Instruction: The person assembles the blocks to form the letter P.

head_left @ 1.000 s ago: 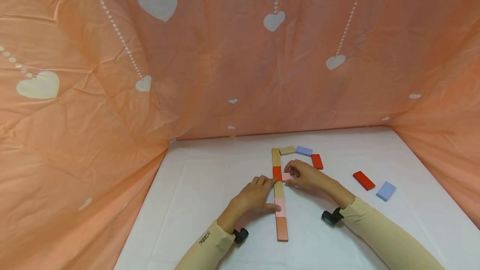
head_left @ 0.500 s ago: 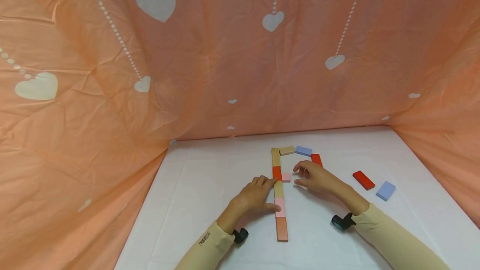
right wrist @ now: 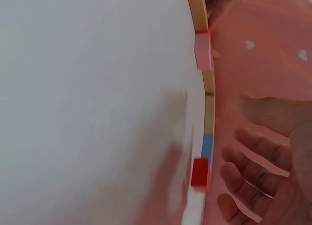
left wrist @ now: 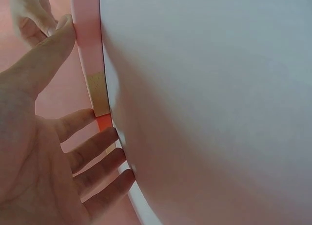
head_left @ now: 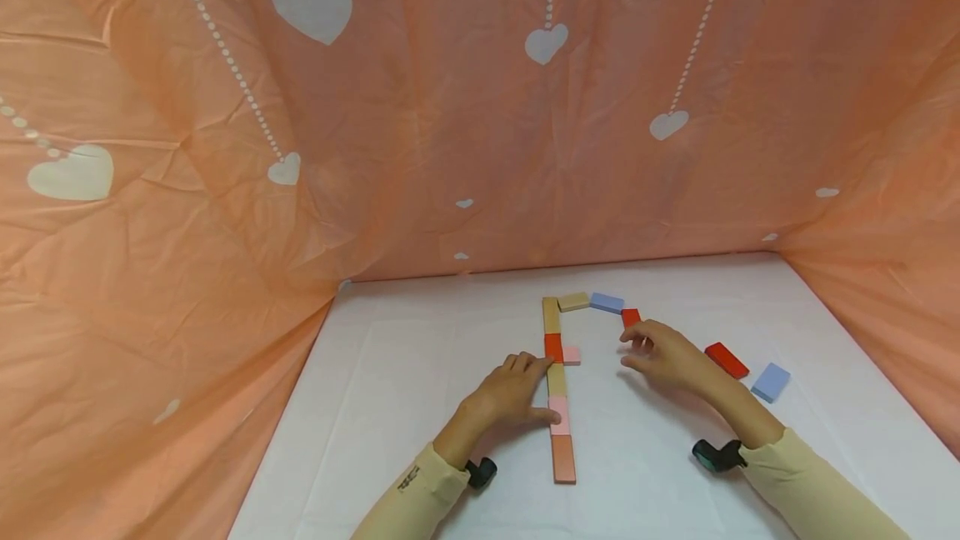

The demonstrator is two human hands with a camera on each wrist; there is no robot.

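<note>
Flat rectangular blocks form a line on the white table: wooden [head_left: 551,315], red [head_left: 553,345], wooden [head_left: 556,382], pink [head_left: 561,425] and orange-brown [head_left: 563,458]. My left hand [head_left: 506,397] rests along it, fingertips at the red block and thumb at the pink one, fingers extended. A small pink block [head_left: 572,356] sits against the red block's right side. From the line's far end, a wooden block [head_left: 573,302], a blue block [head_left: 607,302] and a red block [head_left: 631,317] curve rightward. My right hand [head_left: 666,358], holding nothing, hovers by this last block, partly covering it, its fingers loosely bent.
A loose red block [head_left: 726,359] and a blue block [head_left: 771,382] lie on the right side of the white table [head_left: 397,357], beyond my right wrist. An orange curtain [head_left: 480,148] with white hearts encloses the table's back and sides.
My right hand has let go of the small pink block and moved right, away from it. That block stays beside the red one. My left hand has kept its place.
</note>
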